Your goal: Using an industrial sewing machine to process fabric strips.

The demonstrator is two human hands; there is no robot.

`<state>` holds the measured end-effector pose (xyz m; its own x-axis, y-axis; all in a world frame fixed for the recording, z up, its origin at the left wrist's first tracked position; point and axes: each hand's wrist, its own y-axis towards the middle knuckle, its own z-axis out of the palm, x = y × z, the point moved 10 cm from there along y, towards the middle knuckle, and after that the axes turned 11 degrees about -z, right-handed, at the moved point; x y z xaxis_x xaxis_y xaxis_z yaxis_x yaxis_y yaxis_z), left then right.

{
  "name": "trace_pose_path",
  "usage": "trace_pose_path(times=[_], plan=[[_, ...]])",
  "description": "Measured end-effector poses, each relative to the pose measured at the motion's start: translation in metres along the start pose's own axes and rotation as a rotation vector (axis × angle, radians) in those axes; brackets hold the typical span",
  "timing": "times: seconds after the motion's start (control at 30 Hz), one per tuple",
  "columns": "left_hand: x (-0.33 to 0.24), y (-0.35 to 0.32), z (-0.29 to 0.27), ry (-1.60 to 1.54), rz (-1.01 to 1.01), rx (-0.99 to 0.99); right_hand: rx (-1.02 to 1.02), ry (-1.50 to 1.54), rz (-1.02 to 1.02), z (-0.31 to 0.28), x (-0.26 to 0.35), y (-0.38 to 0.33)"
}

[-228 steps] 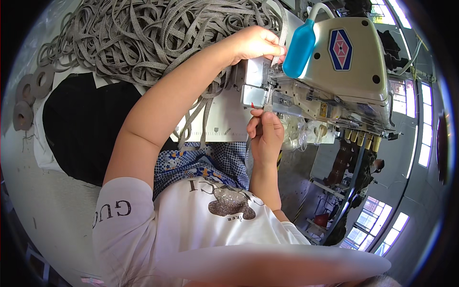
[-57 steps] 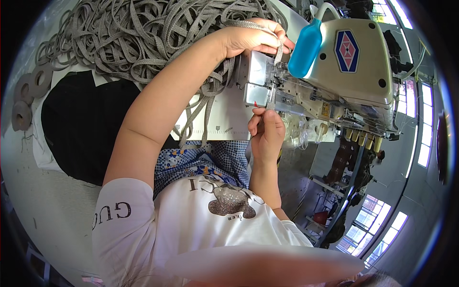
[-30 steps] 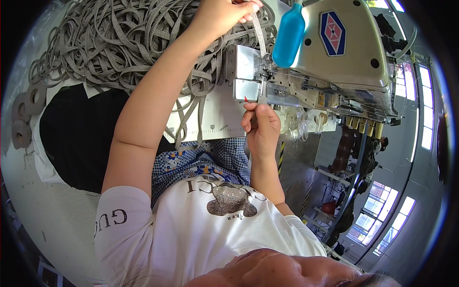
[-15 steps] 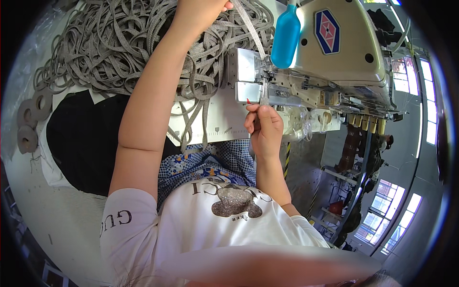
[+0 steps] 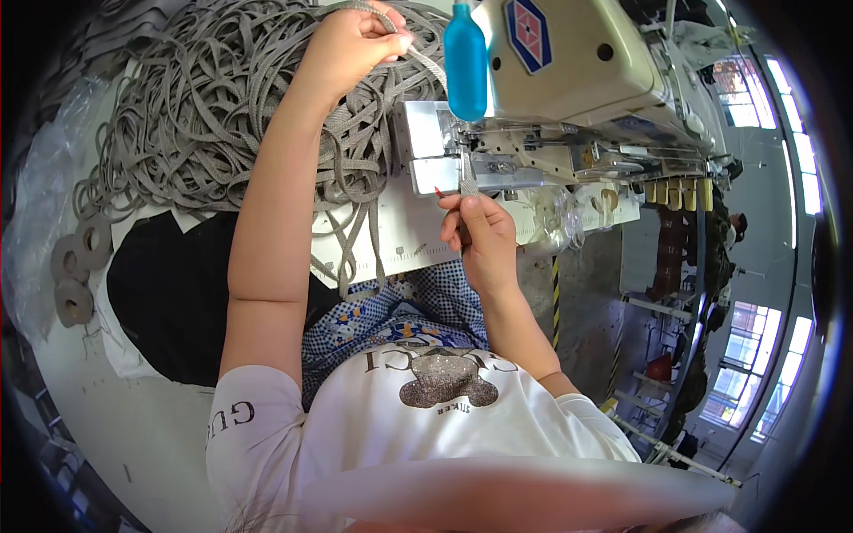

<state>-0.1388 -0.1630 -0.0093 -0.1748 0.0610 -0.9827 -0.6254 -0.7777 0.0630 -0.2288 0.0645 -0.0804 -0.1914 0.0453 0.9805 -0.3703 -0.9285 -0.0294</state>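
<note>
A flat grey woven tape (image 5: 469,175) runs through the front of a sewing machine (image 5: 577,67). Just in front of the metal plate (image 5: 433,175), my right hand (image 5: 485,238) pinches the tape's near stretch between thumb and fingers. Farther off to the left, my left hand (image 5: 354,51) is closed on the same tape, above a big tangled heap of it (image 5: 204,115). From there the tape slants down toward the machine and passes behind a hanging blue bottle (image 5: 466,75). A small red pointed piece (image 5: 438,191) shows at the plate's edge by my right fingers.
Black cloth (image 5: 169,293) lies left of my left forearm. Several grey rolls (image 5: 74,302) and clear plastic sheeting (image 5: 49,204) are at the far left. Loose tape loops (image 5: 378,235) hang over the white table edge. Clear plastic (image 5: 558,218) sits under the machine's right part.
The whole view has shifted, with the machine now farther left in it. My left hand shows fully, a little nearer to me. My right hand keeps its hold by the plate.
</note>
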Motion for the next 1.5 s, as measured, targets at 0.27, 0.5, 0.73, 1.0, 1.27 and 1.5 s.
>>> trace_pose_path(times=[0.27, 0.5, 0.73, 1.0, 1.27, 1.5], plan=[[-0.011, -0.001, -0.001, 0.300, 0.114, -0.104, 0.009, -0.030, 0.006, -0.003, 0.000, -0.002], [0.008, 0.000, -0.005, 0.232, 0.085, -0.022, 0.021, -0.042, 0.011, 0.005, 0.001, -0.002], [0.005, 0.003, 0.006, 0.433, -0.046, -0.054, 0.002, -0.167, -0.007, -0.023, 0.003, -0.014], [0.075, 0.045, -0.108, 0.685, -0.077, -0.097, -0.043, -0.451, -0.172, -0.076, -0.005, -0.078], [0.057, 0.036, -0.047, 0.328, -0.132, -0.087, -0.150, -0.797, -0.191, -0.148, -0.012, -0.169], [0.059, 0.043, -0.053, 0.394, -0.082, -0.068, -0.213, -1.231, -0.025, -0.232, -0.046, -0.248]])
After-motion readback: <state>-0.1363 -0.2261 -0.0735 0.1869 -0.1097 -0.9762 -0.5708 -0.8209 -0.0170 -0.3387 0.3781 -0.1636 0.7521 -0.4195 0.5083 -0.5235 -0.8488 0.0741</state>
